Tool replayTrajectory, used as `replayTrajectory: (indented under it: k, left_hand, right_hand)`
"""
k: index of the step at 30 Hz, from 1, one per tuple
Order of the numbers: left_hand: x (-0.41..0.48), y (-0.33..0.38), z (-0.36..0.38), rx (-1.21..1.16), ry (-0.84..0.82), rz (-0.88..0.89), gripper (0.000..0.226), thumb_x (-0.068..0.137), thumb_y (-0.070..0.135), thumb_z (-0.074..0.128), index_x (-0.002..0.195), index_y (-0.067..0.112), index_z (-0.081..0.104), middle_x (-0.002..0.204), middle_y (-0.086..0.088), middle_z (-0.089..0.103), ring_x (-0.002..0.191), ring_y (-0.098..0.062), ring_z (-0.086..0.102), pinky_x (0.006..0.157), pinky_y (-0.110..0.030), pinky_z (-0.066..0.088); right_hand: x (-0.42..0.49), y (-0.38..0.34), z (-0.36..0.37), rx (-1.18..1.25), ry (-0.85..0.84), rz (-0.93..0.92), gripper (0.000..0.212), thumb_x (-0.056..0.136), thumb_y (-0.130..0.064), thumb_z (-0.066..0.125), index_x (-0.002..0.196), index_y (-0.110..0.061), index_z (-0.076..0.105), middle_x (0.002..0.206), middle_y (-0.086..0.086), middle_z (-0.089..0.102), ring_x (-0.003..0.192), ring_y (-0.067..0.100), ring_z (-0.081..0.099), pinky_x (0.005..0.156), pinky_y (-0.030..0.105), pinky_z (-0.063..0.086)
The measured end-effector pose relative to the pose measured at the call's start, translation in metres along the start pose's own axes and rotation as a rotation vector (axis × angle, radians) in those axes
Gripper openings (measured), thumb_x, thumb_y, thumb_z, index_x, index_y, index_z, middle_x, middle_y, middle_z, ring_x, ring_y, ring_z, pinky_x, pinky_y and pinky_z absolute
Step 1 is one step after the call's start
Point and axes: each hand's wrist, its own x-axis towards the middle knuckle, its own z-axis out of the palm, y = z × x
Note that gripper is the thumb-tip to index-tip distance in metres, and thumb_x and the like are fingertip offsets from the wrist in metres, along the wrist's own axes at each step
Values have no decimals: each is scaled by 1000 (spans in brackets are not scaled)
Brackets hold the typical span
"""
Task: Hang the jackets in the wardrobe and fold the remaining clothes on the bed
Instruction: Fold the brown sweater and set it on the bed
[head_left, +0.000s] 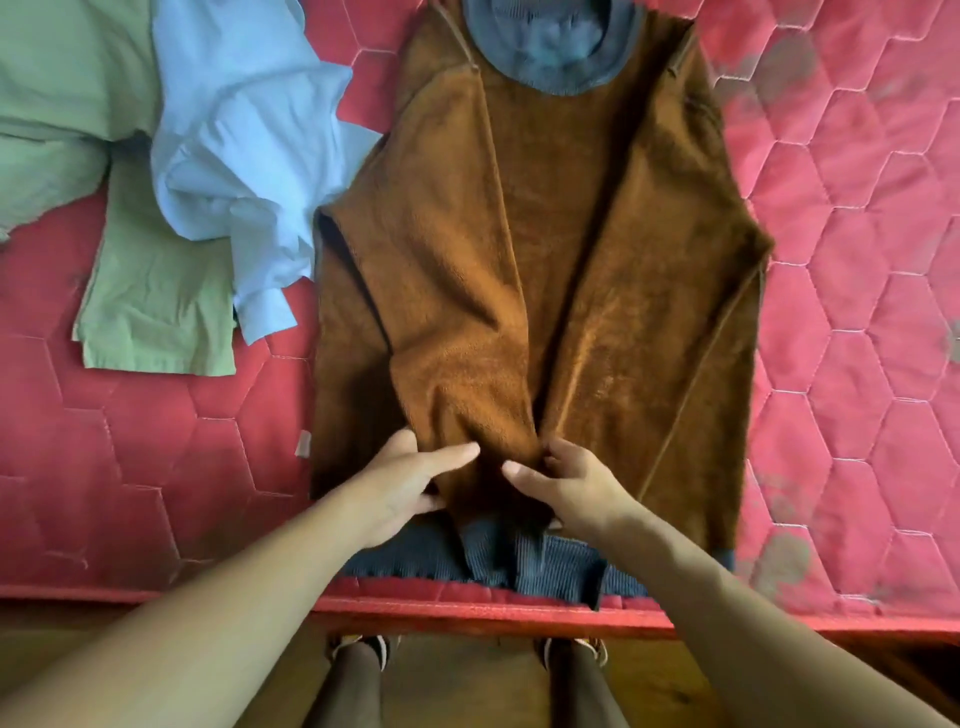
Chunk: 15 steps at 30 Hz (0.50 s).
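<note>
The left grip (415, 483) pinches the cuff end of the brown sweater (545, 234), thumb laid flat on top of the fleece and fingers curled beneath it. The right grip (566, 483), just beside it, holds the other cuff end with curled fingers, its thumb pointing toward the left grip. The two grips are near each other but apart.

The sweater lies flat on the bed (857, 260), a red mattress quilted in hexagons, and stretches away from the grips. Both sleeves are folded inward over the front and slant down to meet at the grips. Its ribbed grey-blue hem (519, 566) lies just below the grips at the mattress edge, and the matching collar (556, 52) is at the far end.

Left of the left grip, a small pale tag (303, 444) sticks out from the sweater's side; any writing on it is too small to read.

Further left and beyond, a crumpled light blue shirt (234, 156) overlaps a green garment (156, 291). Below the grips, shoes (363, 647) stand on a wooden floor (467, 675).
</note>
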Motion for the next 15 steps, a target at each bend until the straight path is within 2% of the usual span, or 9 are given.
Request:
replayTrajectory:
  k: [2, 4, 6, 7, 8, 10, 12, 14, 15]
  left_hand:
    - [-6, -29, 17, 156, 112, -67, 54, 73, 31, 88, 118, 21, 59, 114, -1, 74, 107, -20, 70, 94, -46, 57]
    - [-9, -51, 25, 297, 271, -41, 38, 81, 34, 82, 110, 28, 59, 112, 3, 70, 107, -20, 66, 98, -45, 53]
    - [-13, -62, 23, 368, 366, 41, 31, 84, 38, 78, 110, 27, 62, 110, 9, 69, 107, -18, 65, 96, -40, 53]
    - [-17, -65, 22, 428, 389, 84, 36, 86, 39, 76, 115, 25, 62, 111, 11, 68, 108, -16, 64, 95, -39, 53]
    - [-21, -68, 21, 509, 405, 118, 43, 87, 41, 75, 122, 23, 60, 111, 13, 66, 107, -14, 64, 94, -37, 53]
    - [-26, -72, 19, 626, 430, 189, 51, 87, 38, 75, 128, 19, 51, 99, 14, 67, 94, -9, 64, 86, -37, 54]
    - [-30, -77, 17, 652, 425, 222, 58, 85, 30, 79, 131, 21, 44, 91, 4, 72, 87, -12, 68, 83, -41, 55]
    - [-32, -78, 18, 645, 419, 218, 67, 82, 25, 81, 134, 26, 38, 96, 4, 72, 91, -13, 68, 78, -33, 54]
    - [-32, -79, 20, 657, 430, 227, 70, 81, 25, 82, 133, 29, 35, 99, 6, 70, 93, -13, 68, 75, -27, 52]
  right_hand:
    - [-9, 25, 10, -104, 11, 50, 36, 87, -38, 76, 114, -19, 64, 110, 1, 71, 97, 17, 71, 74, 36, 64]
    - [-15, 47, 19, -188, 61, 80, 20, 93, -29, 71, 105, -14, 65, 103, 7, 71, 92, 21, 70, 81, 43, 62]
    - [-21, 57, 23, -303, 83, 32, 24, 92, -39, 70, 87, -17, 63, 87, 4, 70, 78, 17, 68, 72, 34, 60]
    - [-27, 60, 23, -404, 107, -9, 31, 91, -48, 68, 81, -20, 61, 80, 0, 68, 72, 14, 65, 65, 29, 56]
    - [-33, 62, 21, -501, 169, -47, 38, 90, -56, 65, 79, -20, 59, 77, -2, 68, 70, 15, 65, 62, 29, 53]
    - [-44, 70, 12, -582, 388, -103, 36, 88, -59, 65, 89, -23, 58, 87, 0, 68, 81, 25, 66, 68, 34, 51]
    - [-52, 77, 5, -570, 563, -122, 39, 88, -49, 70, 110, -23, 52, 107, 6, 57, 97, 34, 61, 76, 40, 51]
    - [-56, 79, 2, -572, 612, -83, 56, 88, -41, 74, 129, -21, 41, 119, 11, 43, 107, 36, 53, 85, 46, 52]
    - [-56, 79, 1, -543, 622, -71, 58, 89, -37, 74, 131, -23, 37, 122, 12, 41, 108, 35, 51, 87, 46, 51]
